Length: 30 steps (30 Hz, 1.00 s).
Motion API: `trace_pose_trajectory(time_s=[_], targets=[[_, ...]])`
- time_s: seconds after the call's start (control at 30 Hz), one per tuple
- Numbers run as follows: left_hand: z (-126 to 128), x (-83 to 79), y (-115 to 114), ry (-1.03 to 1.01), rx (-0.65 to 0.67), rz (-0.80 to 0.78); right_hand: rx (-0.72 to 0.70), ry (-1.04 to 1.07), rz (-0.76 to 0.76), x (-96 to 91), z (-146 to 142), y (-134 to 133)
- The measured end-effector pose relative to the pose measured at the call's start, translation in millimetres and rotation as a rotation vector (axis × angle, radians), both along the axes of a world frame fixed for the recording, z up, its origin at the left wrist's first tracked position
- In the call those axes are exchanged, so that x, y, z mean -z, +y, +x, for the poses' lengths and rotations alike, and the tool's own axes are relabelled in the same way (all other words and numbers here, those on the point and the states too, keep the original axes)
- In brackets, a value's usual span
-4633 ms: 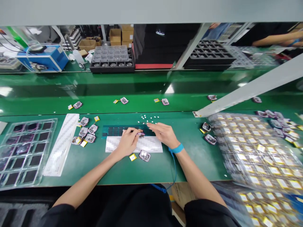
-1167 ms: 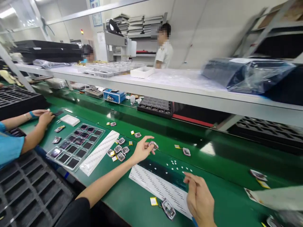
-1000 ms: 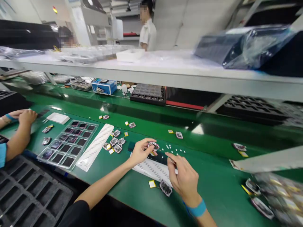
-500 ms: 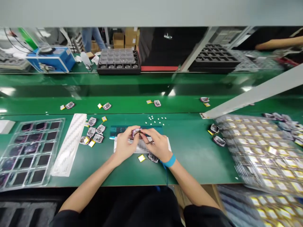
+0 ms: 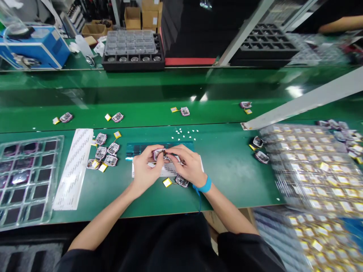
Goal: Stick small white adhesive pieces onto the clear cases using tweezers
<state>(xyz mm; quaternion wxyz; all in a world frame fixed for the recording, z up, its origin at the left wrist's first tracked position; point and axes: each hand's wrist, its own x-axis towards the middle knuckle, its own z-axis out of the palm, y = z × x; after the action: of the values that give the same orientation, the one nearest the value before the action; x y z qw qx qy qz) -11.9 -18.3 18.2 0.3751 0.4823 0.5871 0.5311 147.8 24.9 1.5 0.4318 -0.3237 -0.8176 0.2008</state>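
My left hand (image 5: 146, 169) pinches a small square module (image 5: 159, 153) with a purple rim, held just above a white label sheet (image 5: 164, 170) and a dark strip of stickers (image 5: 133, 149). My right hand (image 5: 187, 164), with a blue wrist strap (image 5: 204, 186), has its fingertips closed on the same module from the right. Another module (image 5: 182, 181) with a yellow battery (image 5: 167, 182) lies on the green mat below my hands. Several finished-looking modules (image 5: 103, 153) lie in a cluster to the left.
A clear compartment tray (image 5: 24, 177) and a long white strip (image 5: 73, 168) lie at left. Stacked clear trays of yellow batteries (image 5: 314, 170) fill the right. Loose modules (image 5: 185, 111) ride the green belt beyond. White specks (image 5: 185, 133) dot the mat. A black tray (image 5: 133, 62) stands behind.
My view swung from looking up along the line back down to the bench. My left hand brought the module in over the sheet and my right hand joined it.
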Motion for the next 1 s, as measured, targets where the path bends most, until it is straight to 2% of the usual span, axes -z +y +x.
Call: trace_pose_trajectory(time_s=[0.1,0.3,0.4,0.63,0.7,0.8,0.83,1.0], targets=[[-1.1,1.6,3.8,-0.113,0.045,-0.091,0.015,0.011,0.022,4.1,1.9,3.2],[-1.8,0.5,7.8,-0.338,0.215,-0.232,0.141,-0.045,0.092,5.4,2.7,4.1],[-3.9,-2.1,9.2,-0.391,0.243,-0.266,0.168,-0.098,0.141,6.8,4.3,4.4],[-6.6,-3.7,11.3,-0.405,0.279,-0.297,0.035,-0.238,0.317,16.9,14.7,8.1],[-5.6,-2.9,10.9,-0.402,0.288,-0.284,0.096,-0.263,0.344,16.5,16.1,11.1],[-4.2,-0.9,10.2,-0.371,0.264,-0.273,0.283,-0.296,0.294,12.7,16.2,15.9],[-4.1,-0.2,10.1,-0.361,0.253,-0.276,0.298,-0.299,0.278,11.2,16.3,16.8],[-6.2,1.6,10.5,-0.338,0.264,-0.278,0.091,-0.364,0.287,8.2,22.4,13.9]])
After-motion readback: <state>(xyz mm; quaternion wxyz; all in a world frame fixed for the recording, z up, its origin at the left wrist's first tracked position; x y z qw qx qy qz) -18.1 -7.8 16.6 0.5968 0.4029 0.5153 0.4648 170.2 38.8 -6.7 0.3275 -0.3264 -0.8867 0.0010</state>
